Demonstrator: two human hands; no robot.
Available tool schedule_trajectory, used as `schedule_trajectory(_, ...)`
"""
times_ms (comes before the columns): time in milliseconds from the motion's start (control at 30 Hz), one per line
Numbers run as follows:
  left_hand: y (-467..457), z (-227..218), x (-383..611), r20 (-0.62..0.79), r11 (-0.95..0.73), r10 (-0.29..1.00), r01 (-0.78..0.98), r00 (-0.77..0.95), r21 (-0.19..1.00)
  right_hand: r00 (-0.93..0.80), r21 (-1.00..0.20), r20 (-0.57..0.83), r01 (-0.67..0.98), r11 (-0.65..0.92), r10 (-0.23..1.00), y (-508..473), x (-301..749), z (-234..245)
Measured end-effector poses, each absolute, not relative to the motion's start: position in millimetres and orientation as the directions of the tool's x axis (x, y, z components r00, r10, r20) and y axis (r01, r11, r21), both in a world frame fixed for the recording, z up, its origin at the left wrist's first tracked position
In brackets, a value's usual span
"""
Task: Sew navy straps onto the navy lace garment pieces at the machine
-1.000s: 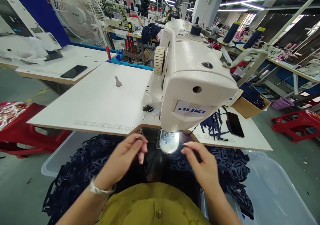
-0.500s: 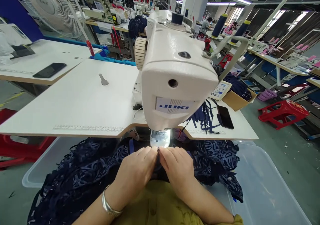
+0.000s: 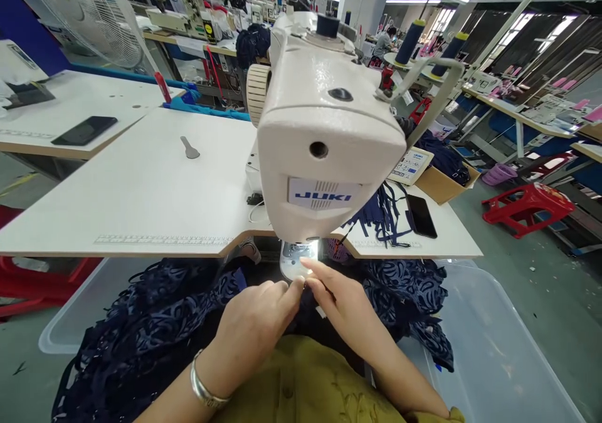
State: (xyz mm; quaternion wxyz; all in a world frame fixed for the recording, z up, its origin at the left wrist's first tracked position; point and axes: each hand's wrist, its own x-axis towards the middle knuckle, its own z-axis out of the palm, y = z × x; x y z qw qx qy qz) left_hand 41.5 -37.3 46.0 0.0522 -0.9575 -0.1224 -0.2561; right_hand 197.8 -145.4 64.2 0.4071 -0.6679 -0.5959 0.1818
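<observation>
My left hand is closed in a pinch just in front of the lit end of the sewing machine's narrow bed. Against its fingertips, my right hand pinches too, with the index finger stretched toward the bed. Between them a small dark bit of navy fabric shows; its details are hidden by the fingers. Patterned navy lace fabric is heaped below and to both sides of my hands. A small white patch lies under the right hand. The white sewing machine stands right ahead.
Around the machine is a white tabletop with a small metal piece. Navy strips and a phone lie at right. A clear plastic bin sits under the fabric. Red stools and a distant person are beyond.
My right index finger has lifted and stretched forward over the bed's end. My hands have shifted slightly right, and the view has moved a little.
</observation>
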Motion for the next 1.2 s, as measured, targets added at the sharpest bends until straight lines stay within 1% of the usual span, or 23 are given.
schedule_trajectory(67,-37,48,43,0.491,-0.969,0.215,0.246,0.845,0.001,0.23,-0.767,0.23,0.64,0.031,0.946,-146,200,66)
schedule_trajectory(167,-39,50,45,0.487,-0.97,0.235,0.237,0.841,0.059,0.251,-0.756,0.276,0.653,0.048,0.928,-144,201,63)
schedule_trajectory(233,-41,48,48,0.513,-0.967,0.245,0.248,0.823,0.065,0.348,-0.771,0.331,0.636,0.038,0.877,-141,199,57)
schedule_trajectory(300,-45,44,51,0.541,-0.962,0.257,0.266,0.8,0.063,0.49,-0.806,0.375,0.592,0.015,0.787,-136,197,50)
schedule_trajectory(367,-47,38,53,0.564,-0.957,0.274,0.279,0.779,0.078,0.594,-0.852,0.365,0.524,0.0,0.717,-131,196,43)
schedule_trajectory(400,-48,35,53,0.562,-0.956,0.281,0.278,0.778,0.094,0.609,-0.87,0.343,0.493,-0.003,0.715,-130,196,40)
schedule_trajectory(467,-47,30,51,0.539,-0.957,0.29,0.256,0.791,0.138,0.571,-0.885,0.3,0.466,-0.001,0.765,-131,197,39)
schedule_trajectory(567,-42,32,45,0.458,-0.941,0.326,0.239,0.827,0.239,0.41,-0.859,0.274,0.511,0.03,0.87,-139,202,45)
schedule_trajectory(633,-39,38,40,0.366,-0.906,0.38,0.263,0.85,0.33,0.273,-0.815,0.259,0.576,0.058,0.927,-146,204,52)
schedule_trajectory(733,-36,50,38,0.178,-0.839,0.427,0.314,0.887,0.444,0.096,-0.685,0.219,0.723,0.083,0.971,-154,204,58)
schedule_trajectory(800,-35,56,38,0.083,-0.805,0.416,0.324,0.906,0.497,0.051,-0.603,0.204,0.794,0.085,0.978,-157,202,57)
schedule_trajectory(833,-35,58,39,0.059,-0.795,0.403,0.317,0.914,0.517,0.047,-0.585,0.2,0.807,0.08,0.979,-158,201,55)
schedule_trajectory(900,-32,56,40,0.071,-0.805,0.387,0.3,0.919,0.513,0.064,-0.605,0.192,0.793,0.067,0.979,-158,201,49)
schedule_trajectory(967,-29,49,39,0.143,-0.846,0.405,0.31,0.903,0.434,0.134,-0.689,0.177,0.724,0.026,0.975,-156,205,41)
schedule_trajectory(1033,-25,39,36,0.243,-0.874,0.447,0.363,0.861,0.324,0.239,-0.815,0.12,0.578,-0.042,0.964,-154,209,30)
schedule_trajectory(1067,-24,34,35,0.277,-0.874,0.466,0.387,0.84,0.296,0.285,-0.874,0.072,0.479,-0.077,0.956,-153,211,25)
schedule_trajectory(1100,-24,29,34,0.284,-0.869,0.474,0.39,0.833,0.305,0.321,-0.921,0.017,0.373,-0.11,0.947,-152,212,19)
schedule_trajectory(1133,-24,25,34,0.265,-0.856,0.478,0.376,0.837,0.355,0.349,-0.955,-0.036,0.266,-0.135,0.937,-151,212,13)
schedule_trajectory(1167,-26,22,34,0.219,-0.825,0.479,0.35,0.85,0.444,0.37,-0.975,-0.079,0.164,-0.148,0.926,-150,210,8)
schedule_trajectory(1200,-28,19,35,0.156,-0.766,0.473,0.317,0.867,0.559,0.387,-0.987,-0.109,0.068,-0.146,0.916,-149,208,3)
